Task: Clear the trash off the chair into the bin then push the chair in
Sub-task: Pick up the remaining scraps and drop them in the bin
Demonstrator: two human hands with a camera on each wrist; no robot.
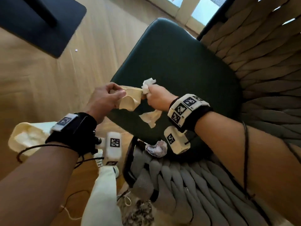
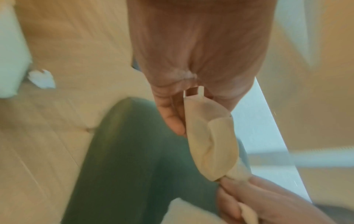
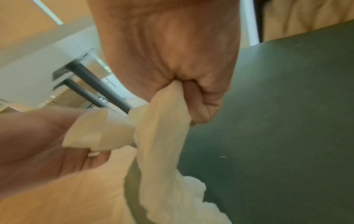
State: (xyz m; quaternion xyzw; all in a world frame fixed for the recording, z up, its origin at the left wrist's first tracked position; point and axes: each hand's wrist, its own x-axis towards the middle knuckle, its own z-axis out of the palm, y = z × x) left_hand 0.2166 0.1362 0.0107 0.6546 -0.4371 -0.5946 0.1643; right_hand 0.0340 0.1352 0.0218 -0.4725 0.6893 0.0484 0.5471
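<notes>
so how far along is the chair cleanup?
Partway, going by the head view. Done: the bin already holds something white. In hand: the left hand and right hand both grip a tan paper scrap above the seat cushion; the right also holds white tissue. Left: a crumpled wad sits at the seat edge; then the push-in.

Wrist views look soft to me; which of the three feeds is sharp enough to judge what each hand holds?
Head view: sharpest, though wide-angle bent at the edges; left hand grips the tan paper, right hand clutches a white tissue. Left wrist view: motion-smeared, floor and green seat streaked. Right wrist view: hand fairly clear, background blurred, window light washed out.
</notes>
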